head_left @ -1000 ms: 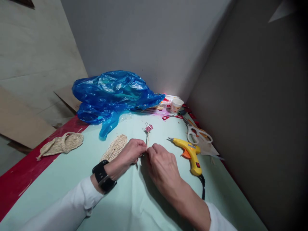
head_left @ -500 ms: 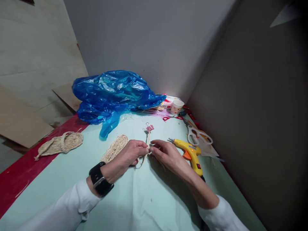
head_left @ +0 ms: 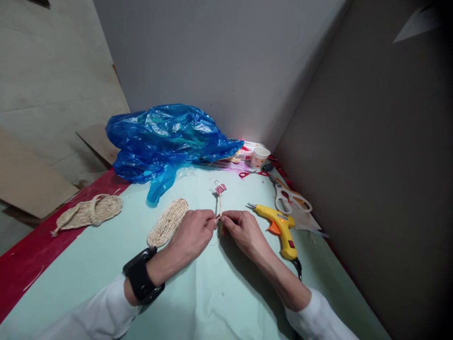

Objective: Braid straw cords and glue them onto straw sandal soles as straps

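Note:
A pink binder clip [head_left: 221,189] holds the far end of a thin pale braided cord [head_left: 221,203], which runs toward me over the table. My left hand [head_left: 198,231] pinches the cord's near end, with fingertips together. Facing it, my right hand [head_left: 244,229] pinches the same cord, its fingertips almost touching those of the left. Loose strand ends hang below the fingers, partly hidden. An oval woven sole [head_left: 168,223] lies just left of my left hand. To the right of my right hand is a yellow glue gun [head_left: 281,229].
A finished-looking woven slipper [head_left: 90,211] lies at the left on the red edge. A crumpled blue plastic bag [head_left: 170,137] covers the back left. Farther right are a paper cup [head_left: 260,157], red-handled scissors [head_left: 254,174] and white-handled scissors [head_left: 292,200]. Grey walls rise behind and at right.
My left hand has turned and drawn slightly back, uncovering more of the oval sole. The loose strand loop between the hands has shifted. My right hand has moved slightly left.

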The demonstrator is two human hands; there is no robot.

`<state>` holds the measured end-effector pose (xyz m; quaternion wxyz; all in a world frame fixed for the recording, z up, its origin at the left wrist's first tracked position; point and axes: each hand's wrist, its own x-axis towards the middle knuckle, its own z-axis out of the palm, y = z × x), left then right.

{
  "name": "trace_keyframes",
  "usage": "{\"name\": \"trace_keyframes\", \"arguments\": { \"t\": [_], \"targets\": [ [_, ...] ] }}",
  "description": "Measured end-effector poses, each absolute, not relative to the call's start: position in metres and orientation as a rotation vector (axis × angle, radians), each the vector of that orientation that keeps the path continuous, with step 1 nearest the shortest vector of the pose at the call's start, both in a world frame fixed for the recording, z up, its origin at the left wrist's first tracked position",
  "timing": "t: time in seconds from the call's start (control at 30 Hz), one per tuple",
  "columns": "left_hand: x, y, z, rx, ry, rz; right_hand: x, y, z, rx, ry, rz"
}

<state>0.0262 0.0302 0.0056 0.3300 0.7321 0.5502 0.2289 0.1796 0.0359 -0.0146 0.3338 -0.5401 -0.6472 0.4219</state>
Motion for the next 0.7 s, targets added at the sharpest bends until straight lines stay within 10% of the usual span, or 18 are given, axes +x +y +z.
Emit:
{"name": "trace_keyframes", "arguments": {
  "t": [0.7],
  "targets": [
    [0.023, 0.046, 0.000, 1.468, 1.292, 0.747, 0.177, 0.030, -0.011, -1.160, -1.080, 1.655]
  ]
}}
